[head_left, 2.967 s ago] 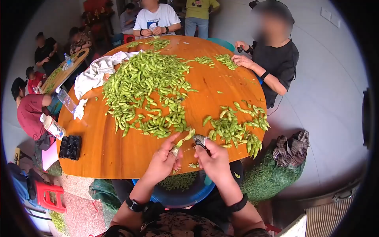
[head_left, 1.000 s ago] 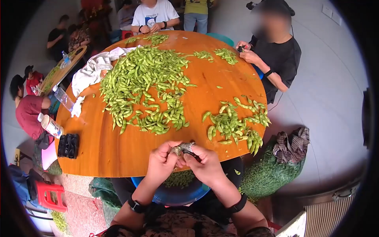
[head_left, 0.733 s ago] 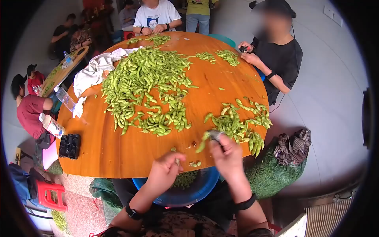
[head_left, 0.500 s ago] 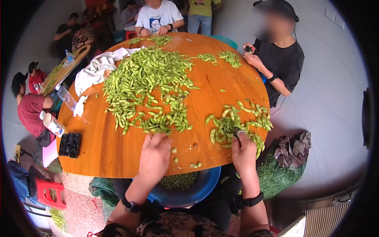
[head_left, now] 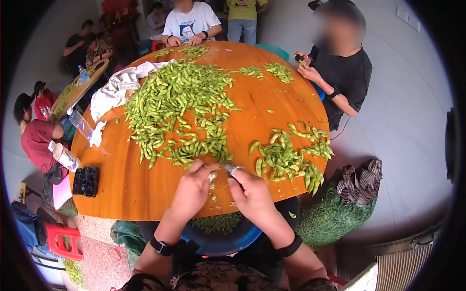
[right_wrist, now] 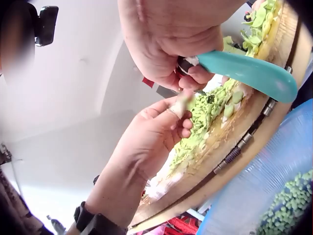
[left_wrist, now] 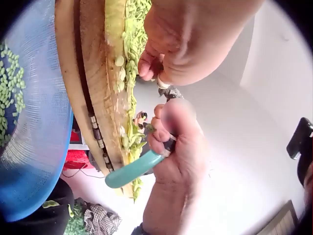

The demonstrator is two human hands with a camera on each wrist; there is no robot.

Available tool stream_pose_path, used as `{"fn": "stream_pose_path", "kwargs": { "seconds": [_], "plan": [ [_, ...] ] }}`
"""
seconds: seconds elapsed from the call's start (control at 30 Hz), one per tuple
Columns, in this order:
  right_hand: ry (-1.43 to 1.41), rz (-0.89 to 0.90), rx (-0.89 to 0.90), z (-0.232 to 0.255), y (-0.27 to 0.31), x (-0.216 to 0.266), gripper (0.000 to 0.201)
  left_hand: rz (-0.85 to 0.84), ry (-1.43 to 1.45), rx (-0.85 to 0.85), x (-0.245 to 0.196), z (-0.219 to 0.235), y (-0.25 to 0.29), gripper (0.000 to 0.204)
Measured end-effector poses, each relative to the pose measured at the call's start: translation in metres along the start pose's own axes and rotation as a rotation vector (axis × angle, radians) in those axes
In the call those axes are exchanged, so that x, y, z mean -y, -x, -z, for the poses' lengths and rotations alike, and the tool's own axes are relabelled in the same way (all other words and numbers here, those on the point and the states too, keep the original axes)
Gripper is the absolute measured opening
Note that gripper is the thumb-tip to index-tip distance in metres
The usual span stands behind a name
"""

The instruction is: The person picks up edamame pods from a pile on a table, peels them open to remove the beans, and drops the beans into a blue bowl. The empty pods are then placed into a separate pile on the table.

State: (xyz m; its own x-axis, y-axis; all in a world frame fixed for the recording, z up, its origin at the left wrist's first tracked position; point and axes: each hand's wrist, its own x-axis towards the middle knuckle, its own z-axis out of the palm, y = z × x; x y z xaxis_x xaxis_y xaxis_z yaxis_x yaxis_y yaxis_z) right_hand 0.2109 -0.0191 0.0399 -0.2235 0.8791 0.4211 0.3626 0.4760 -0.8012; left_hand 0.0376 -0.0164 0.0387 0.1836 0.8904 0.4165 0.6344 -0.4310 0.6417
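My left hand (head_left: 189, 191) is raised over the table's near edge, white wrap (right_wrist: 173, 111) on its thumb. It pinches a small green pod (right_wrist: 190, 103), mostly hidden by the fingers. Close on its right, my right hand (head_left: 255, 194) grips a tool by its curved teal handle (left_wrist: 134, 169); the working end is hidden. Something grey and crinkled (head_left: 234, 169) covers its fingertips. Beyond the hands lies a large heap of green soybean pods (head_left: 179, 106). A smaller heap of pods (head_left: 281, 155) lies to the right. Below the table edge, a blue basin (head_left: 221, 250) contains shelled beans.
A white cloth (head_left: 109, 99), a plastic bottle (head_left: 80, 122), a white bottle (head_left: 64, 154) and a black tray (head_left: 86, 182) stand along the table's left. A person (head_left: 342, 80) sits at the right. A green net sack (head_left: 320, 223) stands on the floor.
The right hand carried a pod to the right heap, let it go there and came back to the middle. The left hand reached to the large heap and drew back beside the right hand.
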Motion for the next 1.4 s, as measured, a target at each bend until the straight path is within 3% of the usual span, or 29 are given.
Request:
{"fn": "stream_pose_path", "kwargs": {
  "seconds": [0.13, 0.2, 0.3, 0.43, 0.5, 0.57, 0.63, 0.7, 0.73, 0.8, 0.93, 1.03, 1.1, 1.2, 1.33, 1.4],
  "plan": [
    [-0.023, -0.022, 0.019, -0.011, 0.001, -0.004, 0.010, 0.160, 0.216, -0.044, 0.006, -0.011, 0.012, 0.023],
    [-0.022, -0.143, 0.101, -0.011, 0.005, 0.000, 0.008, 0.451, 0.834, -0.092, 0.011, -0.015, 0.016, 0.017],
    [-0.023, -0.034, 0.123, -0.017, 0.009, -0.010, 0.008, 0.439, 1.096, -0.113, 0.022, -0.019, 0.019, 0.016],
    [-0.034, -0.070, 0.097, -0.017, 0.010, -0.006, 0.008, 0.513, 1.137, -0.165, 0.025, -0.021, 0.020, 0.018],
    [-0.117, -0.129, -0.002, -0.012, 0.007, -0.002, 0.009, 0.517, 0.936, -0.082, 0.022, -0.017, 0.022, 0.024],
    [-0.165, -0.183, 0.039, -0.010, 0.009, -0.010, 0.013, 0.474, 0.859, -0.072, 0.019, -0.022, 0.025, 0.027],
    [-0.409, -0.426, 0.164, -0.008, 0.007, -0.006, 0.015, 0.428, 0.780, -0.063, 0.013, -0.023, 0.025, 0.029],
    [-0.411, -0.399, 0.179, -0.008, 0.008, -0.010, 0.011, 0.292, 0.516, -0.018, 0.004, -0.018, 0.025, 0.040],
    [-0.412, -0.373, 0.195, -0.009, 0.009, -0.012, 0.010, 0.293, 0.516, -0.017, 0.001, -0.018, 0.025, 0.040],
    [-0.401, -0.371, 0.206, -0.008, 0.011, -0.011, 0.010, 0.058, 0.120, -0.034, -0.001, -0.018, 0.025, 0.048],
    [-0.404, -0.439, 0.235, -0.009, 0.014, -0.012, 0.014, 0.123, 0.128, 0.028, 0.001, -0.019, 0.027, 0.053],
    [-0.411, -0.460, 0.228, -0.005, 0.015, -0.006, 0.015, 0.038, 0.044, 0.014, -0.002, -0.018, 0.024, 0.056],
    [-0.436, -0.489, 0.241, -0.002, 0.014, -0.002, 0.015, 0.001, -0.190, -0.001, -0.011, -0.016, 0.022, 0.056],
    [-0.445, -0.502, 0.262, 0.001, 0.014, -0.003, 0.015, 0.000, -0.231, 0.039, -0.014, -0.013, 0.023, 0.057],
    [-0.408, -0.461, 0.226, -0.001, 0.017, -0.003, 0.013, -0.049, -0.129, 0.023, -0.001, -0.014, 0.024, 0.057],
    [-0.383, -0.444, 0.227, -0.003, 0.018, -0.005, 0.013, 0.057, -0.109, 0.024, -0.008, -0.013, 0.023, 0.048]
  ]
}}
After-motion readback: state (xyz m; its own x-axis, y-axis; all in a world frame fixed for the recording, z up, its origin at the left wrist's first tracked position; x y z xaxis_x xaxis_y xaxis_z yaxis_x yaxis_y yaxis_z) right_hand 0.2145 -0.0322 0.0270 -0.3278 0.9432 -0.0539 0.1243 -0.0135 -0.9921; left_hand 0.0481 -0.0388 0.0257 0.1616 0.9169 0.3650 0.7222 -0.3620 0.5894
